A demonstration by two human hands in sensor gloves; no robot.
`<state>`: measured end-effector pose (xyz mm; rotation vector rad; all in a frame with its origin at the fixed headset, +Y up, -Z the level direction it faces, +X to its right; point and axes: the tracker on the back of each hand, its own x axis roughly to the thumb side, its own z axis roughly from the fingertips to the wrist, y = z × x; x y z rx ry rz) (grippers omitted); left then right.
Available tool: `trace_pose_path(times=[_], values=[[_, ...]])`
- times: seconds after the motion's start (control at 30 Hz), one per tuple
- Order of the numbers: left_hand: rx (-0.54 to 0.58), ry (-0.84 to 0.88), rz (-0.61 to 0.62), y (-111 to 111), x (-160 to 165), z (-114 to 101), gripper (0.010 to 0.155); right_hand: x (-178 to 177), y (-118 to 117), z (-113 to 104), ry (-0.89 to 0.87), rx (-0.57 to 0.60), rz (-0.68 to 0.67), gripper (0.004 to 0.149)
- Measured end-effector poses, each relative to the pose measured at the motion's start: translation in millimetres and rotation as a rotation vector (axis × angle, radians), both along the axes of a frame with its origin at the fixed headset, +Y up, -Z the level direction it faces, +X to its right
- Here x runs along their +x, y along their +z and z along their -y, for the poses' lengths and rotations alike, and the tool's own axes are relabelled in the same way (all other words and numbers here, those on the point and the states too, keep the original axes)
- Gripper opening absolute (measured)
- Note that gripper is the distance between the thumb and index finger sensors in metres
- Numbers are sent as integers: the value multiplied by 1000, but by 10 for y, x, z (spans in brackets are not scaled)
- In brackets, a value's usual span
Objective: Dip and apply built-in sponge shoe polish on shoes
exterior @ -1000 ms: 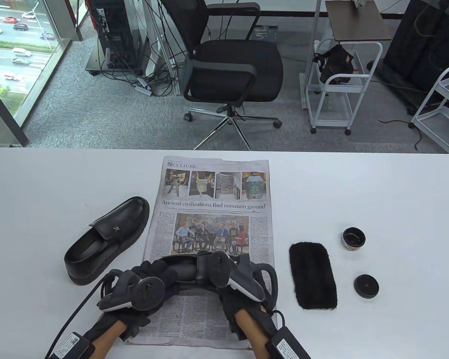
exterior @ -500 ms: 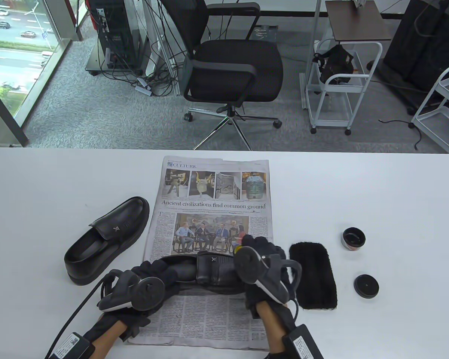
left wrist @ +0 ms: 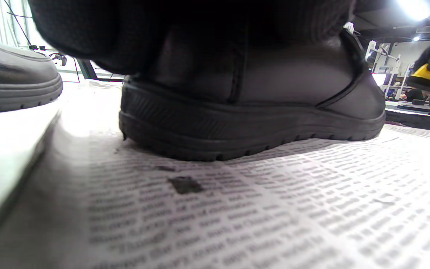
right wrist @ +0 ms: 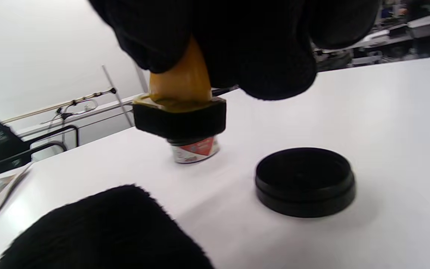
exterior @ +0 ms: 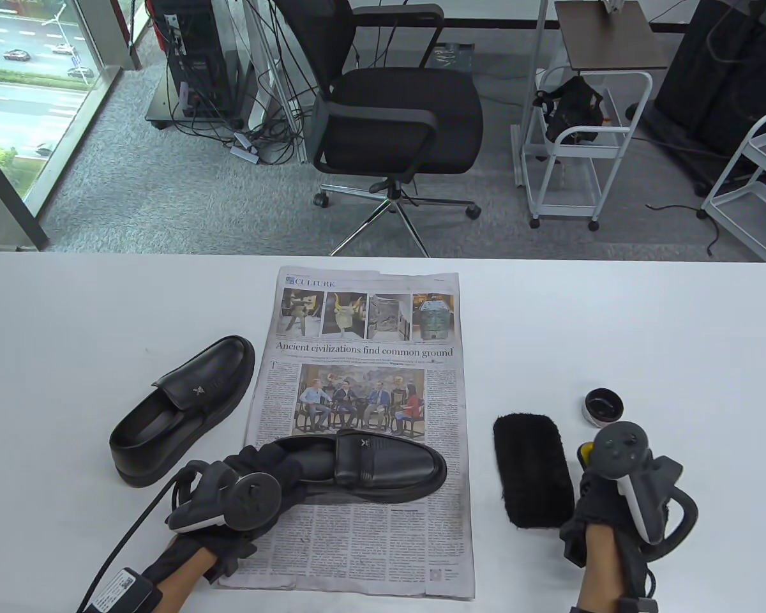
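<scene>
A black loafer lies on the newspaper. My left hand holds it at the heel opening, fingers inside; the shoe's side fills the left wrist view. My right hand grips a sponge applicator with a yellow handle and black sponge, held above the table near the open polish tin. In the right wrist view the tin sits just behind the sponge. The tin's black lid lies beside it. A second loafer rests left of the paper.
A black fuzzy polishing cloth lies between the newspaper and my right hand. The white table stretches behind. An office chair and white carts stand beyond the far edge.
My right hand left the shoe's toe and moved right across the cloth with the applicator, now near the tin and lid. The left hand and shoe stayed put.
</scene>
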<state>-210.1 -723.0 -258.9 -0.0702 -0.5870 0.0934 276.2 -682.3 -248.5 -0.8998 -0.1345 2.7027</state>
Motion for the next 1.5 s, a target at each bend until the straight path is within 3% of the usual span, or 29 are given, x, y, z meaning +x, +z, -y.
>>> trace_pose_path(times=[0.23,0.53,0.63,0.7,0.87,1.0,1.1,1.23,1.3,1.5], values=[[0,-1,4,-2,-1,0,47,209,32,202,71,-79,133,45],[-2,0,6,-3,-4,1,47,253,6,373,84,-108,162,46],[-2,0,7,-3,-4,1,47,257,23,349,70,-125,164,50],[-2,0,7,-2,-3,1,47,218,37,260,77,-75,150,54],[0,-1,6,-3,-2,1,47,-61,48,0,5,83,-11,60],[0,-3,4,-2,-3,2,47,-478,-34,-40,-151,190,-219,64],[-2,-1,4,-2,-3,1,49,-768,-96,-17,-140,166,-353,67],[43,5,-8,17,8,-35,49,-1101,-167,47,-57,43,-496,71],[138,-14,-14,41,19,-62,45,-1163,-176,63,-59,30,-521,71],[285,29,-99,41,-56,-183,43,-1217,-184,55,-85,42,-546,71]])
